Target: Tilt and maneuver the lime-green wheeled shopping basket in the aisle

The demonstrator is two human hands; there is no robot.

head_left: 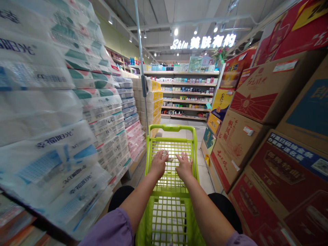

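A lime-green plastic shopping basket [167,194] with grid walls and a raised handle stands right in front of me, between my knees. My left hand [158,165] is over its upper grid panel, fingers bent around a small crumpled whitish cloth or tissue [167,156] that sticks out at the fingertips. Its exact kind is too small to tell. Beside it, over the same panel, my right hand [185,166] has its fingers spread and holds nothing. Whether the right fingertips touch the grid I cannot tell.
Tall stacks of wrapped tissue packs [102,112] line my left. Stacked cardboard cartons [256,92] rise close on my right. A thin metal pole [141,51] stands left of the basket. Ahead, shelves [188,92] of small boxes and bottles cross the aisle.
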